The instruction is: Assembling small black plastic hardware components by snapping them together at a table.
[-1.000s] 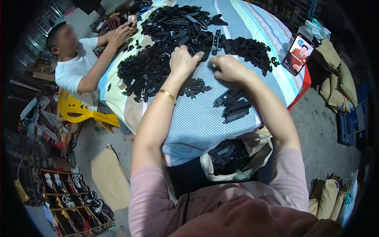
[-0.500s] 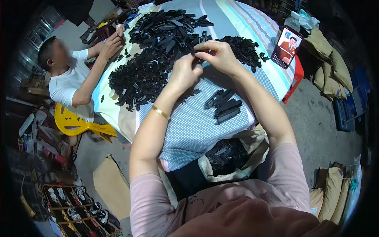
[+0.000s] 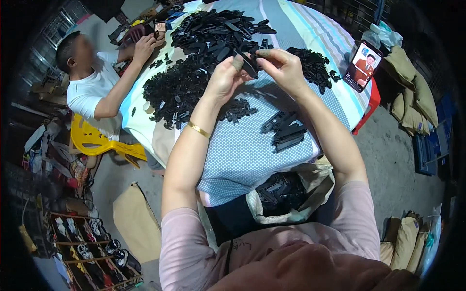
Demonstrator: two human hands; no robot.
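Observation:
My left hand point(image 3: 224, 81) grips a long, flat black plastic piece point(image 3: 248, 66) that slants over the table. Close beside it, my right hand point(image 3: 285, 71) has thumb and forefinger pinched at the piece's far side; whatever sits between those fingertips is too small to make out. Just beyond both hands lies a heap of long black plastic parts point(image 3: 213, 30). Smaller black parts form a pile point(image 3: 170, 92) to the left and another pile point(image 3: 313, 68) to the right. Nearer me, several black pieces point(image 3: 287, 132) lie together on the dotted cloth point(image 3: 242, 150).
An open sack point(image 3: 315, 206) holding black parts stands below the table's near edge. On the right, a phone point(image 3: 360, 67) leans upright near a red stool point(image 3: 369, 106). A co-worker point(image 3: 94, 87) sits at the left on a yellow chair point(image 3: 90, 138). Stuffed sacks point(image 3: 412, 92) line the right side.
My hands have drawn slightly apart, and the long black piece now shows plainly in my left hand. The whole view has shifted a little. The co-worker's hands have moved slightly.

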